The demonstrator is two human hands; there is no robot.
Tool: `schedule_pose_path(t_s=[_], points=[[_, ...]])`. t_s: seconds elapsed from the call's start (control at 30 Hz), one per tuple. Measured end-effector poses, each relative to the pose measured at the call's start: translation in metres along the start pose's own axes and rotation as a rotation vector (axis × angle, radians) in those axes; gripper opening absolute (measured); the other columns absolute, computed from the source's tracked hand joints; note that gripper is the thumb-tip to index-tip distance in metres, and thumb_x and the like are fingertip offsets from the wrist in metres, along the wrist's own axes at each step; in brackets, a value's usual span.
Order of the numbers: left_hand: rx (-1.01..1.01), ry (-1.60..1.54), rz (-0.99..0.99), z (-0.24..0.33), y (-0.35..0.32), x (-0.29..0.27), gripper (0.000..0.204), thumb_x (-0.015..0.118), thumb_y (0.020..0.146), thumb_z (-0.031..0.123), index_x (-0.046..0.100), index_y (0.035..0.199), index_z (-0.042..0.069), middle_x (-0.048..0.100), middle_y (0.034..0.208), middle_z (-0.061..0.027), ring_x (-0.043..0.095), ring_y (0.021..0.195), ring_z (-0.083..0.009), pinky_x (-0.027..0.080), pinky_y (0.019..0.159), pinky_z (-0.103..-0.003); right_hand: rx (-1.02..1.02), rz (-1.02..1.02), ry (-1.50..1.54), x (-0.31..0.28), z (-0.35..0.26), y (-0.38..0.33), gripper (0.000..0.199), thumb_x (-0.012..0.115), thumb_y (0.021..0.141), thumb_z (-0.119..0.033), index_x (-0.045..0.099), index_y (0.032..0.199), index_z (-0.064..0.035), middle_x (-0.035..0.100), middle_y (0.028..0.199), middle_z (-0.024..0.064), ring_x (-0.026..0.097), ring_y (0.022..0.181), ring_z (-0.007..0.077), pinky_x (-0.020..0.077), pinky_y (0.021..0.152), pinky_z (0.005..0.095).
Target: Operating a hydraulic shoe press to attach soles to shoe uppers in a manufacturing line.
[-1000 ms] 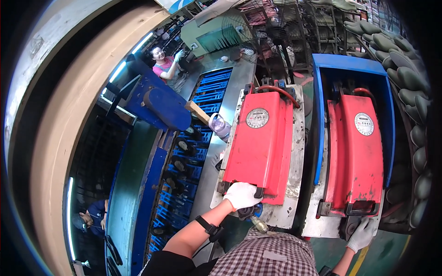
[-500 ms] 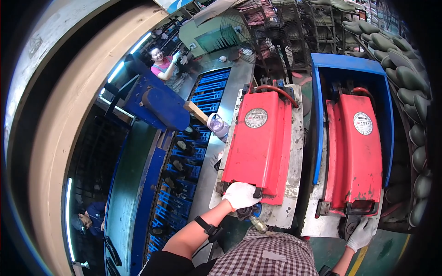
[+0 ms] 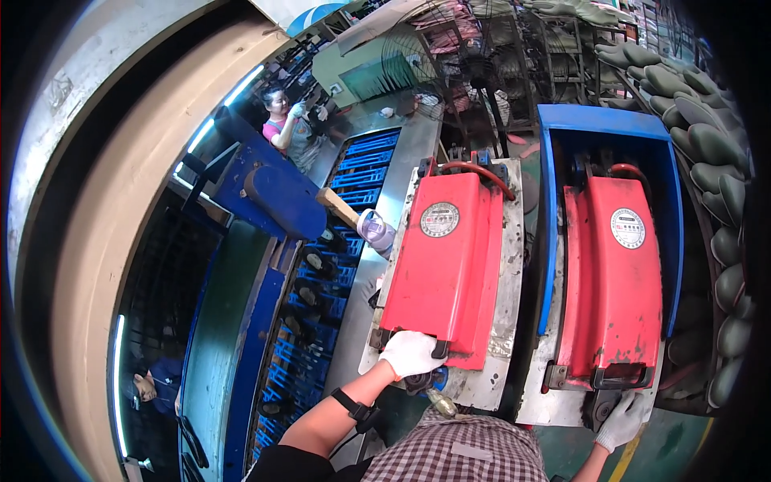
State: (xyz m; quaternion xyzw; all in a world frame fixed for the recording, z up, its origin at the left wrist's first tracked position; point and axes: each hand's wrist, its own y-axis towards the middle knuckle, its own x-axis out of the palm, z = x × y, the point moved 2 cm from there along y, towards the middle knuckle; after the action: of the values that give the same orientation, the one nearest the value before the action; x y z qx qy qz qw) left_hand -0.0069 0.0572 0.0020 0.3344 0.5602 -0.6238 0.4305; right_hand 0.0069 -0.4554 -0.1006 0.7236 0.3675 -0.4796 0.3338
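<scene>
My left hand, in a white glove, is closed on the black handle at the near end of a red machine cover. This cover sits on a worn metal plate. Below my hand are a dark round fitting and a small valve-like part. To the right, a second red cover has a black handle at its near end. My right hand, also gloved, rests at that plate's near corner beside a dark round part, its fingers stretched over the edge.
A blue hood surrounds the right cover's far end. Left runs a conveyor with blue racks; a purple-and-clear cup stands at its edge. Grey-green shoe-shaped pieces fill a rack on the right. Two people work at the left.
The view has shifted slightly, so the machines sit a little lower and further left. My left hand keeps its hold on the handle; my right hand stays at the right plate's corner.
</scene>
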Motion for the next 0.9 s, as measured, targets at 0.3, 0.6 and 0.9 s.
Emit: schedule_pose_path(t_s=[0.3,0.6,0.9], points=[[0.016,0.002,0.031,0.001,-0.001,0.000,0.045,0.064,0.092,0.057,0.080,0.089,0.015,0.075,0.081,-0.0157,0.074,0.077,-0.0364,0.059,0.071,-0.048,-0.047,0.041,0.048,0.014,0.014,0.001,0.034,0.055,0.107,-0.038,0.071,0.104,-0.0079,0.074,0.098,0.0162,0.070,0.088,0.0385,0.0525,0.076,0.0490],[-0.016,0.010,-0.009,0.000,0.000,-0.002,0.040,0.067,0.087,0.049,0.078,0.084,0.010,0.074,0.079,-0.0203,0.075,0.076,-0.0383,0.059,0.073,-0.051,-0.381,0.497,-0.122,-0.010,-0.014,0.003,0.037,0.055,0.109,-0.038,0.069,0.118,-0.0050,0.075,0.102,0.0141,0.071,0.092,0.0334,0.0544,0.075,0.0442],[-0.031,-0.081,0.159,-0.004,0.000,0.014,0.031,0.068,0.077,0.037,0.079,0.077,0.009,0.073,0.075,-0.0187,0.074,0.073,-0.0390,0.059,0.070,-0.049,-0.290,0.162,0.187,-0.029,-0.036,-0.007,0.050,0.055,0.108,-0.037,0.058,0.149,-0.0081,0.070,0.133,0.0192,0.069,0.114,0.0372,0.0541,0.098,0.0459]])
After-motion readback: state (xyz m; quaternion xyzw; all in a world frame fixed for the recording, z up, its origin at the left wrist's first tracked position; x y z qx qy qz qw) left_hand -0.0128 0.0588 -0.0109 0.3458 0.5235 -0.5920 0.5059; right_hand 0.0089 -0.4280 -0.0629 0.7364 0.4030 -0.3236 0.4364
